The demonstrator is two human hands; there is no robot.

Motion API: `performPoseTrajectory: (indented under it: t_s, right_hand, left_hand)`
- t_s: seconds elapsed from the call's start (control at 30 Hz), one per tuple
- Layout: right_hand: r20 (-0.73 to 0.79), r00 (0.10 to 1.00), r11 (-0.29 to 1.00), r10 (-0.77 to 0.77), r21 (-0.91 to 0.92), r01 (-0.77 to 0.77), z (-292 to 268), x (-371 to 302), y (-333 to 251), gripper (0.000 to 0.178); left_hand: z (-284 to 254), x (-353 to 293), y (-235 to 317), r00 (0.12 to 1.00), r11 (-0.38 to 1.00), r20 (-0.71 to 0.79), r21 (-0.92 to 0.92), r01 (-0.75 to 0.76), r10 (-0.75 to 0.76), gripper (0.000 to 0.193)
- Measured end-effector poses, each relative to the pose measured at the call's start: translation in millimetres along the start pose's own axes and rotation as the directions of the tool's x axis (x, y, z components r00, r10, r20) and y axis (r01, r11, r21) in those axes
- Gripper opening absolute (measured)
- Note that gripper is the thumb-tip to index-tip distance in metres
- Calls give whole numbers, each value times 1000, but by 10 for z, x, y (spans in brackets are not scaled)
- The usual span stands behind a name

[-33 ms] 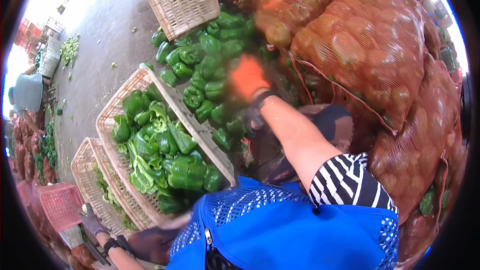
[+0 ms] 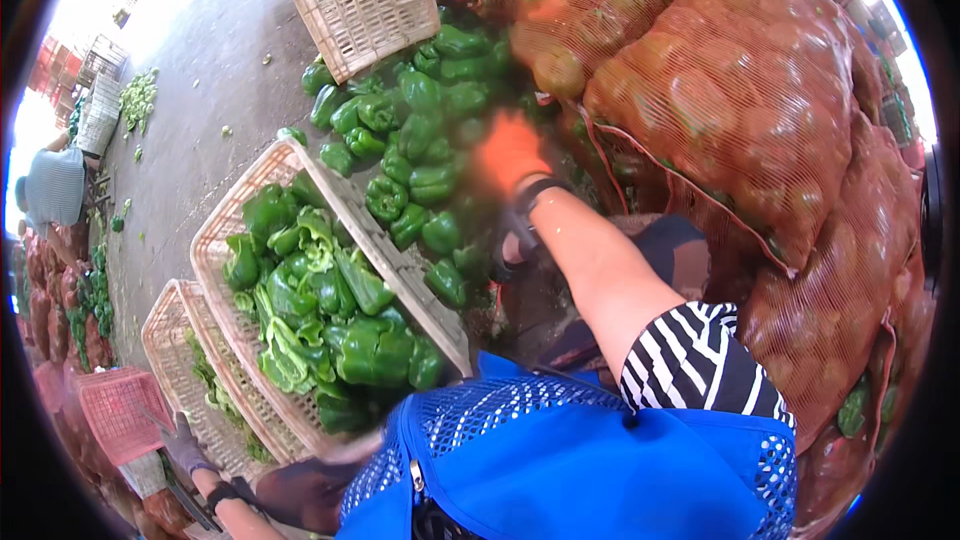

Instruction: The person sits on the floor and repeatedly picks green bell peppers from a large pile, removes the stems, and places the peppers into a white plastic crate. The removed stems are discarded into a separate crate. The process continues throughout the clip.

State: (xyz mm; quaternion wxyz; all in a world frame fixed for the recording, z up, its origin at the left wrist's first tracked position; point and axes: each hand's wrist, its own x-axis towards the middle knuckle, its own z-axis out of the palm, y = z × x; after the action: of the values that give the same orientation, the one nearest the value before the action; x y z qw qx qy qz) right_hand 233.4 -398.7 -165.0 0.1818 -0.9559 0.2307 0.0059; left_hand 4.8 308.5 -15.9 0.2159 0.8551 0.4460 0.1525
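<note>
My right hand (image 2: 510, 150), in an orange glove, is over the right edge of a heap of green bell peppers (image 2: 410, 175) on the ground. Motion smears its fingers, so whether they hold anything is hidden. Far to the lower left, my left hand (image 2: 184, 446) wears a grey glove, its fingers spread with nothing seen in them. It is beside a pale slatted crate (image 2: 165, 325) with green scraps inside. Between my hands stands a pale plastic crate (image 2: 372, 240) of green peppers, some split or broken.
Large red mesh sacks (image 2: 720, 90) of peppers are stacked along the right. An upended pale crate (image 2: 362, 0) stands behind the heap. At the left are a pink crate (image 2: 120, 410) and another person (image 2: 55, 185). Green scraps (image 2: 138, 100) lie on the floor farther off.
My right hand has shifted slightly right, away from the heap. My left hand's fingers have spread, and the small pale green bit at them is no longer seen.
</note>
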Motion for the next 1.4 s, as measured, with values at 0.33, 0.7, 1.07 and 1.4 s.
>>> performPoseTrajectory:
  t_s: [0.33, 0.7, 1.07, 1.4]
  right_hand:
    - [45, 985, 776, -164, -610, 157, 1212, 1968, 1154, 58]
    - [83, 977, 862, -197, -461, 213, 1471, 2336, 1338, 53]
    - [131, 930, 918, -343, 258, 302, 1041, 842, 1362, 48]
    - [-97, 699, -454, -708, 821, -346, -824, -778, -1033, 50]
  left_hand:
    - [456, -900, 847, 979, 971, 50, 128, -204, 199, 49]
    - [1111, -2218, 2509, 311, 996, 949, 25, 89, -51, 56]
    - [936, -2382, 1681, 581, 953, 760, -287, -99, 290, 22]
    - [965, -2429, 2408, 519, 491, 144, -602, -630, 843, 24]
